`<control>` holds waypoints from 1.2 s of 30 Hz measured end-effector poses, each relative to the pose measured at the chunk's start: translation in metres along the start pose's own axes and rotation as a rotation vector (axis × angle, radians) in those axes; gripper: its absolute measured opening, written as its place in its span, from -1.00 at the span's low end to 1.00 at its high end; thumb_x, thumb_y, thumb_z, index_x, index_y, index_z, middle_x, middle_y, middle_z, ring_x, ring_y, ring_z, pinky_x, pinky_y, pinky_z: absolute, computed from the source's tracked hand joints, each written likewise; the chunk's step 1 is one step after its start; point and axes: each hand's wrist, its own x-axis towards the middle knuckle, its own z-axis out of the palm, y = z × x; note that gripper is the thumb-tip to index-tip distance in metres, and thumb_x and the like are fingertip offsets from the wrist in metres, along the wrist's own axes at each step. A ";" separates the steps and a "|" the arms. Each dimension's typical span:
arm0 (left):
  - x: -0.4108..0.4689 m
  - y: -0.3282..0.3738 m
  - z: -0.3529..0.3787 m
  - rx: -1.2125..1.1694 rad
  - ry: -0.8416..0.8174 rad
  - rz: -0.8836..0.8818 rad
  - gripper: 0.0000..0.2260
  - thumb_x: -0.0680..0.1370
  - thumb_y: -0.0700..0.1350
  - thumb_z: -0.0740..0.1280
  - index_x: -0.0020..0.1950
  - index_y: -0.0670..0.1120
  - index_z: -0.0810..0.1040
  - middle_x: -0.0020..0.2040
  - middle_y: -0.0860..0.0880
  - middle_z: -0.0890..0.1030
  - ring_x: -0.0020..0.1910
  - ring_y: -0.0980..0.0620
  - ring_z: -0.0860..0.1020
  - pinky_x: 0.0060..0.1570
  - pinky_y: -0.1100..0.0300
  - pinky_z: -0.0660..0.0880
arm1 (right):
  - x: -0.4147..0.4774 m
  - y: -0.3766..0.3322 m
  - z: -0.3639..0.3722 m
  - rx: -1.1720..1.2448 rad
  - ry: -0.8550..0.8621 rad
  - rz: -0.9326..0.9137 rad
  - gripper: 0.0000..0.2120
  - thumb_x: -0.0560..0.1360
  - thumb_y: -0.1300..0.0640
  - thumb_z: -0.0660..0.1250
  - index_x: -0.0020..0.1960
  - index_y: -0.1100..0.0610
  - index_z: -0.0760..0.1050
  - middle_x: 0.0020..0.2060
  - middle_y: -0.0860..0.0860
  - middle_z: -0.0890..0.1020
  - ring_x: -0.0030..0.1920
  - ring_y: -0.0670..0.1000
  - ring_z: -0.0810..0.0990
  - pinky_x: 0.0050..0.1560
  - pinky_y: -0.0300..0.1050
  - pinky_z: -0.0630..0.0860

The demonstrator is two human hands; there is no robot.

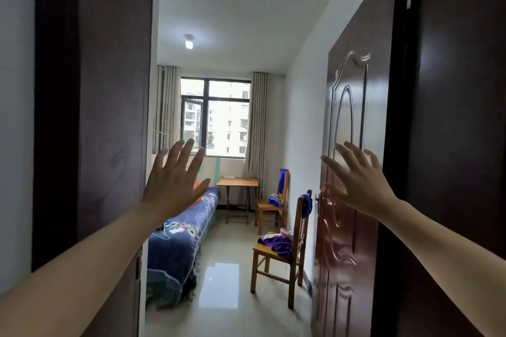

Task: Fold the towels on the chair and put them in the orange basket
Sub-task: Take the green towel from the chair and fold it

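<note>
Head view: left hand (172, 186) and right hand (361, 186) spread, empty; towels (276, 245) on chair (262, 252) beyond them look soft, light; pinch corners.

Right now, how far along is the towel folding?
Nothing looks done yet. In hand: nothing; the left hand and right hand are raised, open, empty. Left to do: crumpled towels on the near chair and far chair all need folding. The orange basket is not clearly in view.

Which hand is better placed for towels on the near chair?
Right, likely. The right hand is open and on the side where the near chair stands with the purple towel; the left hand, also open, lines up with the bed.
</note>
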 end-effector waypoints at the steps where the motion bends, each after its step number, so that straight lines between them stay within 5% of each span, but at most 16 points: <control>1: -0.002 0.000 0.003 -0.018 -0.012 -0.014 -0.41 0.58 0.19 -0.23 0.29 -0.18 0.32 0.25 -0.29 0.50 0.21 -0.27 0.49 0.10 -0.17 0.45 | 0.001 -0.003 0.001 0.018 0.013 0.001 -0.21 0.12 -0.11 0.60 0.23 0.07 0.34 0.14 0.27 0.57 0.13 0.31 0.57 -0.03 0.36 0.47; 10: -0.039 -0.004 0.037 -0.003 0.038 0.055 -0.38 0.57 0.22 -0.26 0.32 -0.16 0.29 0.31 -0.27 0.46 0.31 -0.20 0.26 0.22 -0.10 0.18 | -0.015 -0.045 0.022 0.042 -0.068 -0.038 -0.21 0.14 -0.12 0.59 0.25 0.07 0.33 0.16 0.28 0.55 0.13 0.33 0.56 -0.04 0.37 0.46; 16: -0.066 0.000 0.061 -0.038 0.043 0.070 -0.46 0.47 0.14 0.05 0.32 -0.17 0.30 0.30 -0.27 0.47 0.29 -0.26 0.41 0.23 -0.12 0.29 | -0.027 -0.073 0.035 0.068 -0.166 -0.080 -0.23 0.17 -0.13 0.56 0.26 0.07 0.33 0.19 0.27 0.54 0.16 0.31 0.55 -0.01 0.37 0.46; 22: -0.070 0.011 0.089 -0.113 -0.120 0.038 -0.41 0.47 0.15 0.05 0.32 -0.22 0.42 0.34 -0.27 0.43 0.34 -0.20 0.24 0.19 -0.24 0.36 | -0.037 -0.072 0.047 0.043 -0.221 -0.106 -0.21 0.15 -0.10 0.59 0.25 0.08 0.33 0.17 0.29 0.54 0.15 0.33 0.54 -0.02 0.40 0.44; 29: -0.031 0.058 0.131 -0.165 -0.171 0.069 -0.42 0.45 0.14 0.08 0.29 -0.23 0.44 0.30 -0.30 0.47 0.25 -0.32 0.47 0.12 -0.26 0.42 | -0.048 -0.029 0.085 0.043 -0.214 -0.090 -0.25 0.19 -0.08 0.57 0.26 0.10 0.32 0.18 0.31 0.52 0.17 0.35 0.53 0.01 0.41 0.43; 36: 0.042 0.126 0.182 -0.132 -0.142 0.087 -0.40 0.44 0.17 0.07 0.24 -0.24 0.52 0.28 -0.29 0.49 0.23 -0.30 0.49 0.10 -0.26 0.43 | -0.060 0.022 0.168 0.033 -0.121 -0.095 -0.24 0.14 -0.14 0.58 0.23 0.10 0.39 0.15 0.28 0.56 0.13 0.32 0.57 -0.03 0.36 0.47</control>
